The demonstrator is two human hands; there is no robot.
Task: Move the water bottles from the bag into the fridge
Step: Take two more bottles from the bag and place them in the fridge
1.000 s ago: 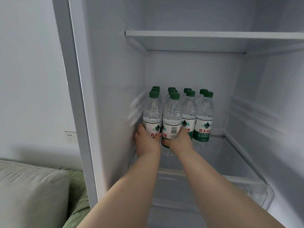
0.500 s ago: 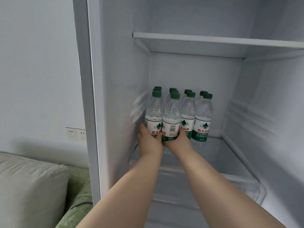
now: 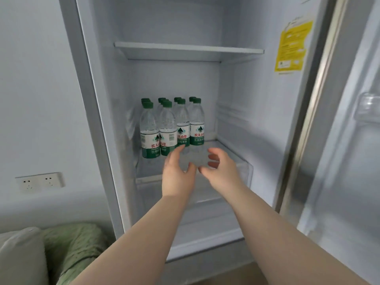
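- Far left: one double wall socket (image 3: pixel 40 181) on the wall; below it, one pale cushion (image 3: pixel 18 258) and one green blanket (image 3: pixel 76 245)
- Left of centre, inside the open fridge (image 3: pixel 111 99): water bottles (image 3: pixel 170 128), upright and packed close together on the glass shelf (image 3: pixel 232 159), hard against the left wall; front row of four, more green caps behind; ten caps counted, the rear ones overlapping, so total approximate
- Above the group: one white upper shelf (image 3: pixel 185 48)
- Centre: left hand (image 3: pixel 177 175), fingers straight and relaxed, gripping nothing; fingertips overlapping the base of the front bottles in this view, contact not determinable
- Just beside it: right hand (image 3: pixel 221 169), fingers loosely curled, released, holding nothing, near the rightmost bottles
- Right: one yellow label (image 3: pixel 292 48) on the fridge's right side; one open fridge door (image 3: pixel 349 161) with one clear door bin (image 3: pixel 368 108)
- Progress, as a judgement: this group of bottles already in place on the shelf and free of both hands; bag out of view, so number left to move unknown; free shelf space to the right of the group for any more
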